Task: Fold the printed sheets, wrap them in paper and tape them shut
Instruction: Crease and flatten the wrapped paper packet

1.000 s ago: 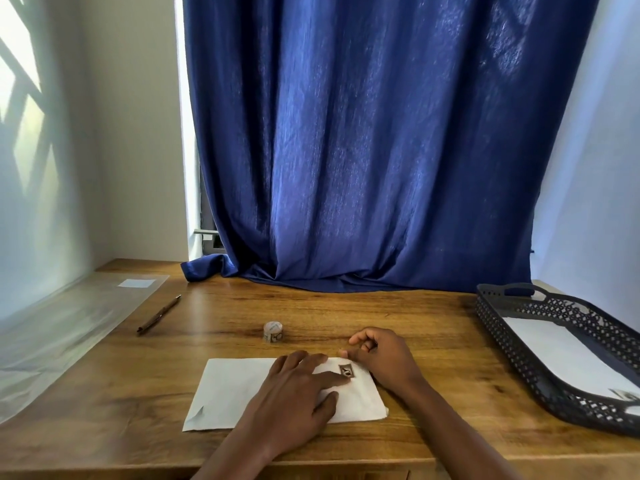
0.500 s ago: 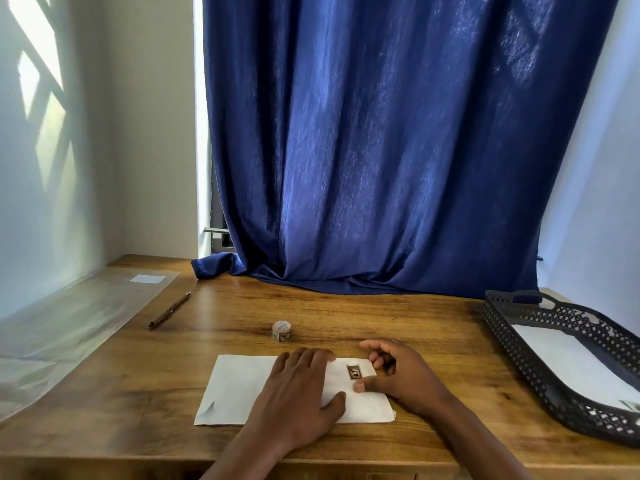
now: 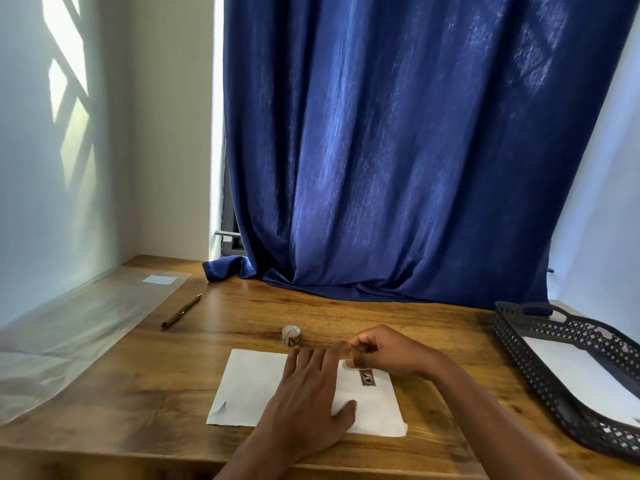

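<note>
Nearest to the camera, the left forearm comes in from the lower edge, and the left hand (image 3: 306,396) lies flat on the white paper packet (image 3: 374,407) with the palm down. Its fingers are straight and point away from the person, and the thumb is spread to the right on the paper. So this grip is wide and holds nothing; it only presses the packet on the wooden worktop (image 3: 145,403). The packet lies near the front edge of the worktop, and its lower left corner is turned up a little. A short piece of patterned tape (image 3: 367,377) is stuck on the packet, just right of the left fingers.

The right forearm enters from the lower right. The right hand (image 3: 388,351) is at the far edge of the packet, with the fingers curled in and the tips close to the thumb. This grip is narrow; if it pinches something, I cannot tell.

Just behind the packet stands a small roll of tape (image 3: 291,336). Farther left a pen (image 3: 181,311) lies at an angle, beside a clear plastic sheet (image 3: 69,334). At the right edge is a dark perforated tray (image 3: 540,372) with white paper inside. Behind all hangs a blue curtain (image 3: 415,150) that reaches the worktop
</note>
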### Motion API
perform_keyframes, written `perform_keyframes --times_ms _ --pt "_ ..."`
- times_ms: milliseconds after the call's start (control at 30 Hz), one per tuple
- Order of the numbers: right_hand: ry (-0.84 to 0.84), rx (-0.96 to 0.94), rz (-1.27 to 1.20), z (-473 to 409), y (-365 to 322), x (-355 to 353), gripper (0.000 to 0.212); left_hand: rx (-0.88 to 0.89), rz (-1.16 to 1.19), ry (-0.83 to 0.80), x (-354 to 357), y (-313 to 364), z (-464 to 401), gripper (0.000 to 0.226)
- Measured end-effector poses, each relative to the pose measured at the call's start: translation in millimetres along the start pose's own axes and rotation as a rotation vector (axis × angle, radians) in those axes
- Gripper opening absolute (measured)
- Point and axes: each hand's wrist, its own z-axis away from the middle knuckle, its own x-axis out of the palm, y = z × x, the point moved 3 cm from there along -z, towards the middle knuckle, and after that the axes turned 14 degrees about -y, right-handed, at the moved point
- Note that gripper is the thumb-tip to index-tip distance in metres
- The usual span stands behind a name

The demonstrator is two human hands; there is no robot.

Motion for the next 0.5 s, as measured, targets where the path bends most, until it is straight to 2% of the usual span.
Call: perform_keyframes --times_ms 100,333,500 --pt "-0.075 -0.011 0.027 -12 -12 -1 0.011 0.03 0.015 0.044 -4 3 2 0.088" --pt "-0.215 0.043 0.046 4 -22 -12 0.024 0.084 0.021 0.139 -4 4 2 0.087" --pt "-0.138 0.072 -0.117 44 2 -17 0.02 -0.007 0.066 0.253 -1 -5 2 0.083"
